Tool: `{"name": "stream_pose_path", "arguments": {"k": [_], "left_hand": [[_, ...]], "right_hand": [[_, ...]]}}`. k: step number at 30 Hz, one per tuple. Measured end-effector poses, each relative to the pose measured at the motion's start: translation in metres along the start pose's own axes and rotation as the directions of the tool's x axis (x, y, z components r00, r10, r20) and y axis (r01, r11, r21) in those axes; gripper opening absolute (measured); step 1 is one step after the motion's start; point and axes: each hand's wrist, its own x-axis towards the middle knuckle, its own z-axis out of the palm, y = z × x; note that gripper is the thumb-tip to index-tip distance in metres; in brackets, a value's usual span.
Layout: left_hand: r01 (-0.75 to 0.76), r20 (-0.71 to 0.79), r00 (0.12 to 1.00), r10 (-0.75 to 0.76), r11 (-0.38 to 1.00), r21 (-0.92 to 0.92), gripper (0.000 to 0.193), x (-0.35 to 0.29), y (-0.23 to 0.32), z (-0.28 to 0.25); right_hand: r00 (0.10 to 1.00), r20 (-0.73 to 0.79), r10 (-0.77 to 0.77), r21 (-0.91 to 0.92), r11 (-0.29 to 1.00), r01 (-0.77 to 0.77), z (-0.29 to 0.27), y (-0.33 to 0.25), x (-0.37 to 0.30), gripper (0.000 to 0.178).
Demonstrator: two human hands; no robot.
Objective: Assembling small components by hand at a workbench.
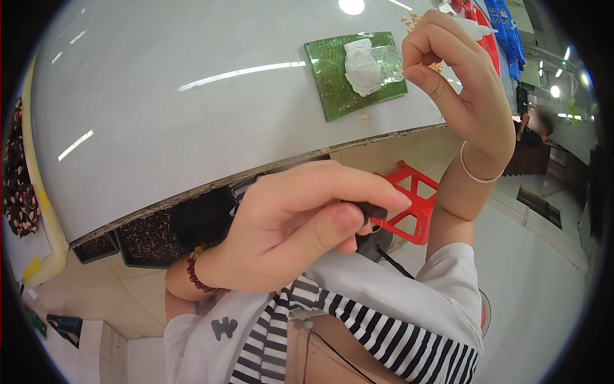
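My left hand [288,224] is raised in front of my chest, fingers curled and thumb pressed in. A small dark brown piece [373,210] is held between its thumb and fingers; its exact kind is not clear. Over the table's right end, my right hand [457,73] is closed in a pinch, and what its fingertips hold, if anything, is too small to make out. Just left of those fingertips lies a green speckled board [329,96]. On the board are a mound of white paste [362,67] and a clear plastic piece [389,63] beside it.
Small beige bits [409,22] lie behind my right hand, near a white nozzle bottle [476,29] and blue bins [504,29]. A red stool [416,205] stands below the table edge. Dark trays [144,240] sit under the white table [160,128]. A person [540,125] is far right.
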Motion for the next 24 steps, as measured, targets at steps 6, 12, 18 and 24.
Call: {"name": "stream_pose_path", "arguments": {"k": [6, 12, 18, 24], "left_hand": [[-0.036, -0.165, 0.986, 0.027, 0.998, -0.050, 0.028, -0.002, -0.003, 0.006], [-0.209, -0.103, 0.968, 0.228, 0.962, 0.174, 0.025, 0.000, -0.013, 0.004], [-0.195, -0.276, 0.939, 0.207, 0.978, 0.068, 0.018, 0.004, -0.016, 0.010], [-0.173, -0.028, 0.984, 0.178, 0.976, 0.134, 0.019, -0.001, -0.013, -0.003]], "right_hand": [[0.989, -0.091, 0.120, -0.010, 0.993, -0.121, 0.002, -0.018, -0.001, 0.010], [0.859, -0.477, 0.185, 0.609, 0.774, 0.172, 0.050, -0.054, -0.039, 0.023], [0.767, -0.431, 0.476, 0.879, 0.412, 0.238, 0.086, -0.074, -0.043, 0.021], [0.768, -0.550, 0.327, 0.782, 0.524, 0.338, 0.096, -0.066, -0.049, 0.018]]}}
